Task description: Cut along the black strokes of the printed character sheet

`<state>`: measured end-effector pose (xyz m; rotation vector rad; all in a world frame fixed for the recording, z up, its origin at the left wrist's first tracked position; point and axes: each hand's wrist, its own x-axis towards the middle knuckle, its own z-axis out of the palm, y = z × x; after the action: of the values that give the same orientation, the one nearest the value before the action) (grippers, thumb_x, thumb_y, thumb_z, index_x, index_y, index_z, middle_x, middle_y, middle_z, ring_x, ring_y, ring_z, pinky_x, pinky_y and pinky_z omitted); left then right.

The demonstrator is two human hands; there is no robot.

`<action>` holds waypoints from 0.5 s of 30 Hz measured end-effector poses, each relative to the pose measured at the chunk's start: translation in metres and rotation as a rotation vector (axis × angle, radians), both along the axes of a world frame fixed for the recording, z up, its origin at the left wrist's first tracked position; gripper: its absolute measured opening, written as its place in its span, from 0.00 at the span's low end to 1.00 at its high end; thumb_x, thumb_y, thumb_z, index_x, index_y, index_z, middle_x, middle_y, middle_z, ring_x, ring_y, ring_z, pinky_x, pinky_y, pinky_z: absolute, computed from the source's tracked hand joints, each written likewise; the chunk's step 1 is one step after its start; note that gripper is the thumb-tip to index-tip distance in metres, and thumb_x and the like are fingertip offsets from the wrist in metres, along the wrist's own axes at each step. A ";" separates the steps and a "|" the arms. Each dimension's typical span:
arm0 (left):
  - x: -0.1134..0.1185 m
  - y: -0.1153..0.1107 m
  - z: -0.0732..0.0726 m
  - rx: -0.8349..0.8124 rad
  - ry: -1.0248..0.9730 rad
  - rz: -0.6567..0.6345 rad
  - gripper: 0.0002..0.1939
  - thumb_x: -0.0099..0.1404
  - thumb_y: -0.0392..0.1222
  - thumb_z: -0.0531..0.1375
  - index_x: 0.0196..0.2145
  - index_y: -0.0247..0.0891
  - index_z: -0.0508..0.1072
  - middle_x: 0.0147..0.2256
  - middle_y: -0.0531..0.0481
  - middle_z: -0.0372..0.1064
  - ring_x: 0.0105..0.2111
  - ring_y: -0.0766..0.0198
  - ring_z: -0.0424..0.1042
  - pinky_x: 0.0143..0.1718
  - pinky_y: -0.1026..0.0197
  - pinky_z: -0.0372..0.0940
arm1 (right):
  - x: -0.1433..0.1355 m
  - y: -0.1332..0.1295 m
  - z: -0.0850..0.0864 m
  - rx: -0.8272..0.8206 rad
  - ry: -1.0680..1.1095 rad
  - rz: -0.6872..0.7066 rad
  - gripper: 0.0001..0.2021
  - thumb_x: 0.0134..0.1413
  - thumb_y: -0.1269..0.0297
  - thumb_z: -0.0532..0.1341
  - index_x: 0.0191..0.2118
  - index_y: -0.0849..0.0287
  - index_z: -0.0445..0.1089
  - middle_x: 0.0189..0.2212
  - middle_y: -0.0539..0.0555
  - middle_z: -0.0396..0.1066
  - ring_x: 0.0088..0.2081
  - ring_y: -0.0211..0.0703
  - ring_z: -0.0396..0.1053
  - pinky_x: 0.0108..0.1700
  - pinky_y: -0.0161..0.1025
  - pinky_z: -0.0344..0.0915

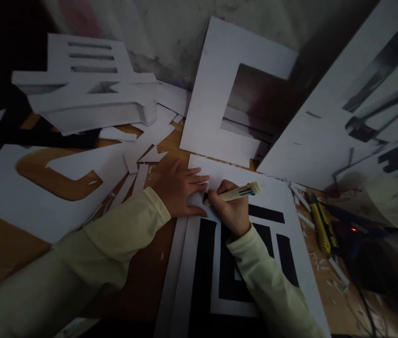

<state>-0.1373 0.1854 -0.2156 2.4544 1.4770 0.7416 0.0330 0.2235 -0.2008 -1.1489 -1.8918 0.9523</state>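
White board [271, 184] bearing black shapes [203, 263] lies at the near centre of the tabletop [142, 286]; clean pen work here would call for a firmly pressed board and a steady pen angle. The left hand [181, 190], spread open and grasping nothing, rests palm-down across the board's left edge, while the right hand [232, 211] is closed around a cream pen [237, 193], its tip just beside the left hand.

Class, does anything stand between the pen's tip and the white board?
Nothing visible does: the right hand holds the multicolour pen, tip down at the white board; the left hand lies beside it, not between.
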 end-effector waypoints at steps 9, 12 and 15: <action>0.000 0.000 -0.001 -0.026 0.007 0.012 0.33 0.53 0.64 0.63 0.49 0.40 0.71 0.55 0.42 0.66 0.59 0.45 0.60 0.61 0.32 0.38 | 0.002 0.001 0.002 0.045 -0.036 0.010 0.15 0.44 0.64 0.62 0.17 0.55 0.54 0.14 0.42 0.55 0.17 0.32 0.54 0.21 0.33 0.53; 0.000 0.000 0.000 -0.039 0.012 0.018 0.33 0.53 0.64 0.63 0.50 0.39 0.71 0.55 0.42 0.66 0.59 0.44 0.59 0.60 0.31 0.38 | 0.003 0.002 0.002 0.009 -0.012 0.032 0.15 0.43 0.64 0.62 0.17 0.55 0.54 0.13 0.42 0.56 0.17 0.32 0.54 0.20 0.33 0.53; 0.001 0.000 0.001 -0.046 0.011 0.015 0.33 0.53 0.64 0.63 0.50 0.40 0.71 0.55 0.42 0.66 0.59 0.45 0.59 0.60 0.31 0.38 | 0.004 0.002 0.002 -0.024 0.006 0.031 0.15 0.43 0.63 0.62 0.17 0.55 0.55 0.13 0.43 0.57 0.17 0.32 0.55 0.20 0.32 0.53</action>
<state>-0.1364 0.1851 -0.2143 2.4200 1.5010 0.6904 0.0369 0.2255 -0.1989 -1.1325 -1.9031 0.9971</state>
